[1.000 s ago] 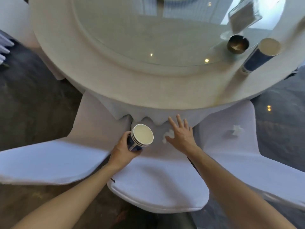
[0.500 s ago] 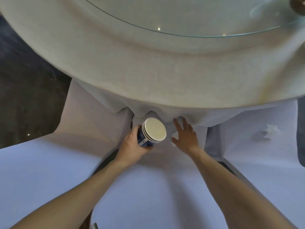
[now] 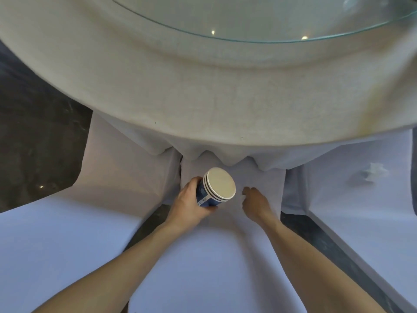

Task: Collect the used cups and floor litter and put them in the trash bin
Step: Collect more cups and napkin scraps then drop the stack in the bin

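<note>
My left hand [image 3: 188, 202] grips a stack of blue paper cups [image 3: 215, 188] with white rims, their mouths tilted toward me, just above the white-covered chair seat [image 3: 203, 256]. Right of the cups, my right hand [image 3: 256, 203] rests on the seat with its fingers curled closed over a crumpled white tissue [image 3: 243, 197], of which only a small white edge shows. A second crumpled tissue [image 3: 374, 173] lies on the neighbouring chair seat to the right.
A round table [image 3: 203, 98] with a beige cloth and a glass turntable [image 3: 270, 16] overhangs the chairs. White-covered chairs stand at left [image 3: 67, 233] and right [image 3: 361, 211]. Dark floor [image 3: 33, 143] shows at left and between the chairs.
My head has moved lower and closer, so the tabletop items left the view. My right hand's fingers went from spread over the tissue to curled shut on it. The left hand kept the cups.
</note>
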